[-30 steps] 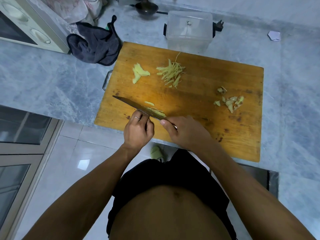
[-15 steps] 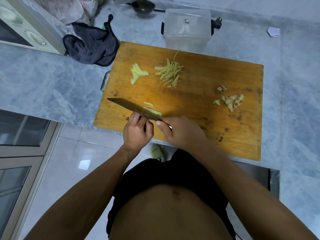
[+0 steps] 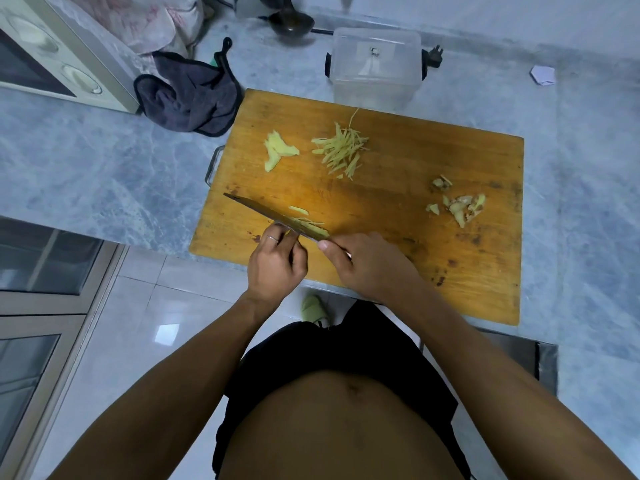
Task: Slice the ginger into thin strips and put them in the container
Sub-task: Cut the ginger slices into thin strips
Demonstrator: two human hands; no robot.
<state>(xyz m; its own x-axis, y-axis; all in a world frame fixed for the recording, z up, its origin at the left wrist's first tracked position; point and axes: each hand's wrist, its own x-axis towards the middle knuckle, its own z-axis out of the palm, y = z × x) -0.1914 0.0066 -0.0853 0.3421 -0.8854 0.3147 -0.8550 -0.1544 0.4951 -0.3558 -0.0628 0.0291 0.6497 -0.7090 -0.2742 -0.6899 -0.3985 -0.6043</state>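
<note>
Head view: right hand [image 3: 372, 263] grip closed round the knife [image 3: 273, 218] handle, blade flat-angled over the near left of the board [image 3: 398, 216]. Left hand [image 3: 275, 263] fingers curled at the blade, pinching ginger bits [image 3: 310, 227] there; exact hold hard to tell. Strip pile [image 3: 341, 150] far on board, slices [image 3: 277, 150] left of it, peel scraps [image 3: 459, 204] right. Container [image 3: 375, 69] on the surface, touching board's far edge.

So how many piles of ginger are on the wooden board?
4: uncut pale slices far left, thin yellow strips beside them, brownish peel scraps right, and ginger under the knife. More may hide beneath the hands.
</note>
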